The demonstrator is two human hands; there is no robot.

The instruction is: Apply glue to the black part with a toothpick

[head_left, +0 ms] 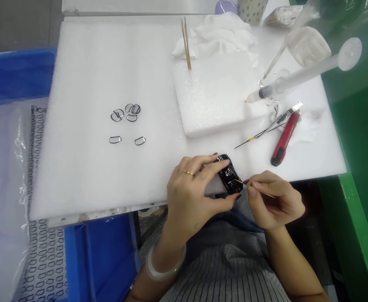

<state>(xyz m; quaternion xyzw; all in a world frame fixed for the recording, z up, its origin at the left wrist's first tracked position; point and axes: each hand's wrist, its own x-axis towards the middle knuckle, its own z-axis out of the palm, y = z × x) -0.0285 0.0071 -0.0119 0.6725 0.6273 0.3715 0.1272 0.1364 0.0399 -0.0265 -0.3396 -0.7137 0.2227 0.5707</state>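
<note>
Two hands at the front edge of the white foam sheet (92, 197): left hand (190, 197), fingers (209, 164) clamped around a glossy black toy car (229, 174); right hand (275, 201), fingertips (252, 188) pinched together on a wooden toothpick (259, 188). Car judged light, slippery, and best gripped along its sides.

On our white foam-covered worktop (77, 105), small clear curved pieces with black rims (124, 113) lie left of centre, a cluster behind a pair. A square white foam block (215, 96) sits toward the back right, with thin wooden sticks (187, 44) standing in its back left corner and crumpled white tissue (215, 35) behind it. A clear plastic syringe (300, 79) lies just right of the block. Slim steel tweezers (275, 128) and a red utility knife (284, 138) lie before it, near the right edge. At the front edge, our left hand (190, 193) holds a glossy black car-shaped piece (229, 174), and our right hand (275, 201), just right of it, holds a wooden toothpick (259, 188).
</note>
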